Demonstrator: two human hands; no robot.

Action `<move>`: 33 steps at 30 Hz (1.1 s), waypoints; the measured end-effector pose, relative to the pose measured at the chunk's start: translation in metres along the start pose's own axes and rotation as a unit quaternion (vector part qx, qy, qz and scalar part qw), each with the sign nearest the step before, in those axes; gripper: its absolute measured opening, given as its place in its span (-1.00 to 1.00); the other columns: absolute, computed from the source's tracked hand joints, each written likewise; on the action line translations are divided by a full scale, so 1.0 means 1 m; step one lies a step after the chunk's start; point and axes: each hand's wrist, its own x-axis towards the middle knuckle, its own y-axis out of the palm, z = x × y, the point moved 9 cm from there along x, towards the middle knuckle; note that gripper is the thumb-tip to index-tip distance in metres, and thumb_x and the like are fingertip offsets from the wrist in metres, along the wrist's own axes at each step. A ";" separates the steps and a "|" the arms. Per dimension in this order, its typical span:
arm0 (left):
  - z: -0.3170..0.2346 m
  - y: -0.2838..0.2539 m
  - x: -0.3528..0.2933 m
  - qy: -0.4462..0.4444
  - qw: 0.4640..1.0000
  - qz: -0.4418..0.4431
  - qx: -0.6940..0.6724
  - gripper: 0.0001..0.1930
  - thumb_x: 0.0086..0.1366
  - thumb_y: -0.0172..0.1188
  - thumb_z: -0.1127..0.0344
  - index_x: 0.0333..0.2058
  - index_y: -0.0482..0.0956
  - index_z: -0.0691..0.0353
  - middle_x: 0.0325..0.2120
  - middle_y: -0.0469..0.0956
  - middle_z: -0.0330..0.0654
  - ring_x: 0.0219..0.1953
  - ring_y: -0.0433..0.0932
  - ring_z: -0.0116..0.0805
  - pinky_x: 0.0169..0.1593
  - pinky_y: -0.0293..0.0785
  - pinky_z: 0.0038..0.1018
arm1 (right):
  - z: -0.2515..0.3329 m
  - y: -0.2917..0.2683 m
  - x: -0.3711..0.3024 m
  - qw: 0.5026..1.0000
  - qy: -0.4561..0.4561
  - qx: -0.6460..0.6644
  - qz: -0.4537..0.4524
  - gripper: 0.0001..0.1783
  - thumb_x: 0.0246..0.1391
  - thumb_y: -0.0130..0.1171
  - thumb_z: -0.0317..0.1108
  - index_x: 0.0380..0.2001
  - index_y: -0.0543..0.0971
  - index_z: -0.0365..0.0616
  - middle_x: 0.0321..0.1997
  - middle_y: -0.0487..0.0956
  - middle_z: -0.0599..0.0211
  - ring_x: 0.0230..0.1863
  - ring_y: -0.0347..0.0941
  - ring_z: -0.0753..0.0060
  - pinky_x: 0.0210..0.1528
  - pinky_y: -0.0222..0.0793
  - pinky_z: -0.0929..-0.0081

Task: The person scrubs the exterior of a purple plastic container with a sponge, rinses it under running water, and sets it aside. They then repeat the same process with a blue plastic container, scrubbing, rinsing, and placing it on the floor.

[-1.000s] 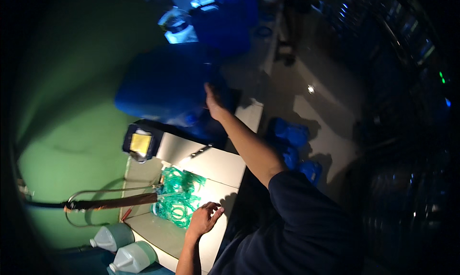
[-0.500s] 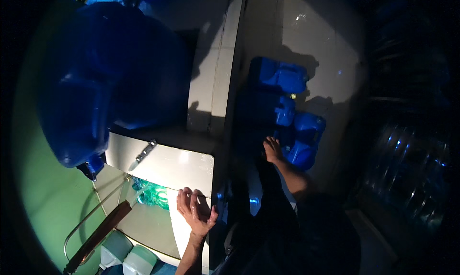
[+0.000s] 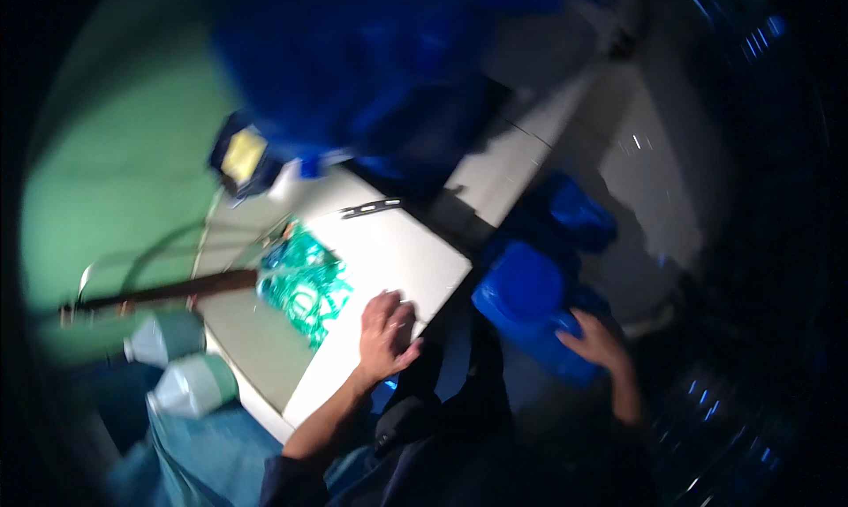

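Note:
My left hand (image 3: 387, 335) rests on the near edge of a white panel (image 3: 402, 255), its fingers slightly bent and the thumb out to the side, holding nothing. Over on the right, my right hand (image 3: 596, 339) is at a blue plastic jerrycan (image 3: 521, 282) on the floor, fingers and thumb apart; blur hides whether it touches. Behind it stands another blue jerrycan (image 3: 579, 211). On the panel's far part lies a small knife (image 3: 371, 208) with a dark handle. Shiny green plastic (image 3: 305, 291) sits beside the panel, left of my left hand.
A big blue container (image 3: 353, 74) fills the far side. At left, a brown bar (image 3: 177, 291) juts out near a green wall (image 3: 115, 171). Two pale jugs (image 3: 194, 383) lie below it, by blue-green cloth (image 3: 194, 445). Clear bottles (image 3: 715, 419) glint in the dark at right.
My view has swung left, so the counter and containers appear turned. My right hand has moved from the jerrycans' left side to their right. My left hand stays on the white panel.

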 end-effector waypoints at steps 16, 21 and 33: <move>0.063 -0.169 -0.182 -0.245 0.797 -0.501 -0.232 -0.44 0.25 0.22 0.40 0.24 0.35 0.23 0.20 0.37 -0.05 0.21 0.38 -0.09 0.32 0.22 -0.24 | 0.490 -0.066 -0.133 0.887 -0.176 0.351 0.244 -0.46 0.30 0.04 -0.36 0.27 0.13 0.08 -0.07 0.51 -0.25 -0.23 0.66 -0.03 -0.36 0.68 0.09; -0.039 -0.257 -0.242 0.023 0.797 -0.594 -0.111 -0.10 0.25 0.23 -0.21 0.32 0.15 0.34 0.31 0.16 0.29 0.38 0.13 0.23 0.41 0.01 0.08 | 0.515 0.068 -0.099 0.825 -0.252 0.471 0.186 -0.43 0.35 0.02 -0.39 0.32 0.10 0.17 -0.05 0.50 -0.02 -0.24 0.63 0.11 -0.28 0.68 0.05; 0.173 -0.241 -0.278 -0.241 0.876 -0.414 -0.047 -0.38 0.21 0.36 0.15 0.20 0.42 0.23 -0.16 0.51 0.01 -0.09 0.49 -0.01 0.03 0.41 -0.19 | 0.434 0.397 0.113 0.876 -0.061 0.464 0.114 -0.34 0.21 0.25 -0.45 0.28 0.17 0.11 -0.06 0.53 0.14 -0.15 0.60 0.22 -0.18 0.67 0.15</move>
